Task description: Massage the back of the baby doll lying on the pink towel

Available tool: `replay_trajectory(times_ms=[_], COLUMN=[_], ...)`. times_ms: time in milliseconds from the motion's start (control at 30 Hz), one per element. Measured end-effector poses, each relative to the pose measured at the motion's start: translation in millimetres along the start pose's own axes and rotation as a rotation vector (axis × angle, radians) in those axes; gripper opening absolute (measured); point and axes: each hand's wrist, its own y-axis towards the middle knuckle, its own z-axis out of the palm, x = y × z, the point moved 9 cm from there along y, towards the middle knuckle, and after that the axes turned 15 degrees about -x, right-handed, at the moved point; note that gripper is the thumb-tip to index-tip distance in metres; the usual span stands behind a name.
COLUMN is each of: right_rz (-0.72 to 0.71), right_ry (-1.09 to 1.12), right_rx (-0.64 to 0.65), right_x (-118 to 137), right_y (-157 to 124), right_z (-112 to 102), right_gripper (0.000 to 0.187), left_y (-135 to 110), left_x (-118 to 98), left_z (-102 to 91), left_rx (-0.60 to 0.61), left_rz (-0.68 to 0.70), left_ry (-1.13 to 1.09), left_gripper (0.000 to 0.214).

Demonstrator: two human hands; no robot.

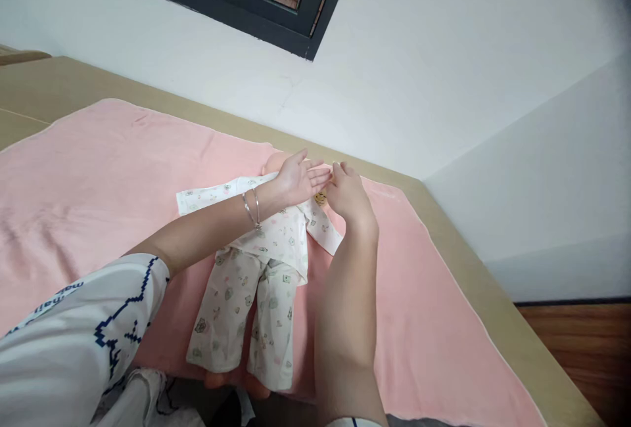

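Observation:
A baby doll (261, 263) in white printed pyjamas lies on its back on a pink blanket (98, 177). Its head is mostly hidden behind my hands. My left hand (298, 177), with two thin bangles on the wrist, reaches across the doll's chest with fingers stretched out flat near the collar. My right hand (348, 194) is at the doll's neck from the right, fingers curled toward the collar; what they pinch is hidden. The doll's arms spread to both sides and its legs point toward me.
The pink blanket covers a tan bed or table (444, 217) standing against a white wall (419, 72). A dark-framed window (276, 0) sits above. Wooden floor (582, 348) shows at the right. My white patterned sleeve (73, 335) fills the lower left.

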Motion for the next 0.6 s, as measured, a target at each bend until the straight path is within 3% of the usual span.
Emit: replay_trajectory(times_ms=[133, 300, 433, 600], right_rz=[0.139, 0.123, -0.028, -0.158], right_ry=[0.028, 0.135, 0.118, 0.102], right_rx=[0.062, 0.029, 0.140, -0.132], right_x=[10, 56, 110, 166], right_y=[-7, -17, -32, -51], right_z=[-11, -37, -28, -37], right_gripper=[0.050, 0.053, 0.056, 0.061], left_y=[-27, -56, -80, -105], left_x=[22, 24, -8, -59], left_z=[-22.5, -37.3, -26.3, -28.1], left_rx=[0.017, 0.030, 0.171, 0.296], left_rz=[-0.130, -0.188, -0.083, 0.090], left_ry=[-0.082, -0.154, -0.192, -0.094], left_gripper=[0.073, 0.066, 0.064, 0.068])
